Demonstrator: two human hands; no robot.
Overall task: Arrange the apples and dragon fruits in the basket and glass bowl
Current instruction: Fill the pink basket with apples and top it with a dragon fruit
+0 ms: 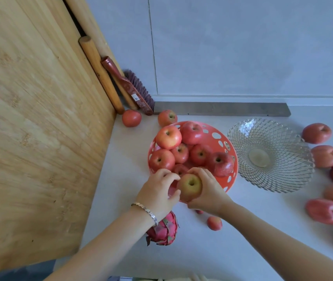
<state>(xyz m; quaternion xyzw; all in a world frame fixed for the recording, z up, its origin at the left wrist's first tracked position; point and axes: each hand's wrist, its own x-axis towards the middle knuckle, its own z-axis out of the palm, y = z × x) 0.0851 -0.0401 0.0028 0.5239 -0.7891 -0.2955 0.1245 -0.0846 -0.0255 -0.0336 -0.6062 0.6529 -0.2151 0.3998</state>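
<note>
Your left hand and right hand cup a yellow-red apple over the basket rim, fingers curled around its sides; firm, smooth, probably bruisable.

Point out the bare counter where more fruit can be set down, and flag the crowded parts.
Free: the counter in front of the glass bowl, right of the small apple; the strip between the wooden board and the orange basket; the glass bowl itself is empty. Crowded: the basket, and the right edge lined with fruit.
</note>
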